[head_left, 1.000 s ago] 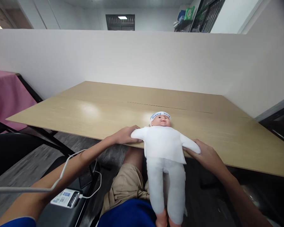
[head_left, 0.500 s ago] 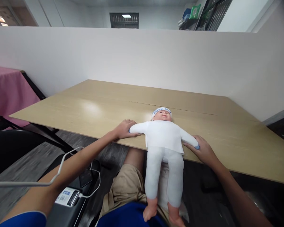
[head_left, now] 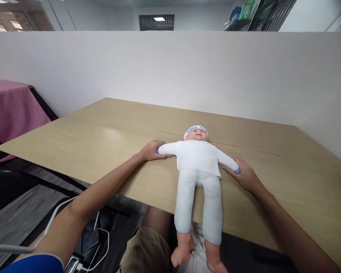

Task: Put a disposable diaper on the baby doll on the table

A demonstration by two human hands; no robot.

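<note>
A baby doll (head_left: 198,157) in a white top and white trousers lies face up on the wooden table (head_left: 96,129), its bare feet hanging past the front edge. It wears a white headband with blue lettering. My left hand (head_left: 153,150) is closed around the doll's sleeve end on the left, by the blue cuff. On the other side, my right hand (head_left: 241,175) grips the other sleeve near its blue cuff. Both doll arms are spread outward. The doll's hands are hidden in my grasp or in the sleeves.
A white partition wall (head_left: 170,68) stands behind the table. At the left are a pink cloth (head_left: 14,113) and a black chair (head_left: 11,189). A white cable (head_left: 49,223) runs over my left forearm, and a device lies below it.
The doll has moved further onto the table, away from me, with both my hands still holding its arms. My view has come closer to the table.
</note>
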